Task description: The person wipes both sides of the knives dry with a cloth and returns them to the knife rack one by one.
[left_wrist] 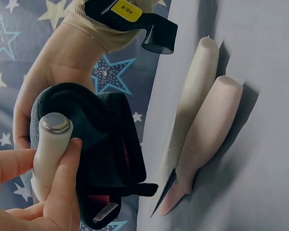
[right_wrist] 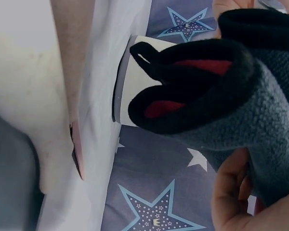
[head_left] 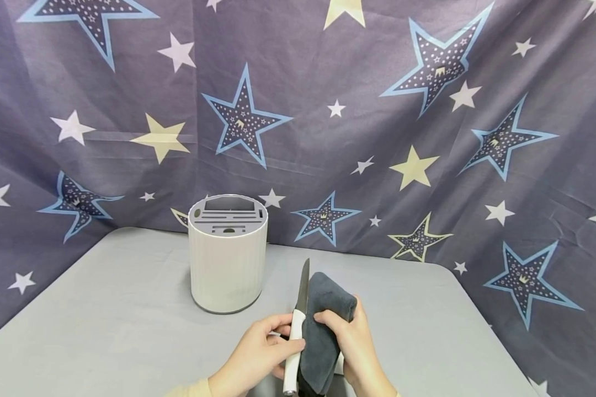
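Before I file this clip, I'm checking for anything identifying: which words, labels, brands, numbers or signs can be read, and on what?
No text can be read for certain.
Yellow sticker on the black wrist device: dark characters, too small and blurred.
Pale tag on the grey cloth: nothing legible.
Knife and white block: no lettering visible.

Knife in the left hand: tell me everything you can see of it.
The knife has a smooth white handle that looks like plastic, a shiny metallic end cap and a dark grey blade tapering to a point. The left hand holds it by the handle above the table, blade pointing away from the person. The grey cloth is right alongside; I can't tell whether the blade touches it.
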A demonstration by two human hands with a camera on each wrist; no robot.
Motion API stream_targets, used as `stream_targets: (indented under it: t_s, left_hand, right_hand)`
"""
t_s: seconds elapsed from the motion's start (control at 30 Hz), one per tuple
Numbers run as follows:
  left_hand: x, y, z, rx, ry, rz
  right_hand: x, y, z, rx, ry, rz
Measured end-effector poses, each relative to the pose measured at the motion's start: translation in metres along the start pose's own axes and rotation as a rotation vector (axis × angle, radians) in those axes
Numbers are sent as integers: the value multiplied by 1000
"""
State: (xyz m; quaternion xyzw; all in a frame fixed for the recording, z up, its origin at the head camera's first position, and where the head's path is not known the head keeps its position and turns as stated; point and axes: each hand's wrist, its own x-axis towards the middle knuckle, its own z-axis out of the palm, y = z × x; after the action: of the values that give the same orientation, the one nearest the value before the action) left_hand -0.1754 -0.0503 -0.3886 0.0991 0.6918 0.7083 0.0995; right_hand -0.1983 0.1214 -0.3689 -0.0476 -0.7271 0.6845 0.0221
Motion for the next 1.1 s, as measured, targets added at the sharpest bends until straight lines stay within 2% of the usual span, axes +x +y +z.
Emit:
stream_targets:
  t_s: [0.23,0.5,0.7,1.1]
  left_hand:
    - [0,-1,-3,-2,-13,-17]
    - [0,-4,-7,10,-57,10]
    - [0,-5,-8,13,-23,25]
    - [1,-2,-9,-18,32,46]
  right_hand:
    - [0,0,0,-5,3,-5]
    - [-1,2,1,-5,-36,-15]
    - [-3,4,3,-17,-54,-27]
    - [-7,8,4,-35,-143,-41]
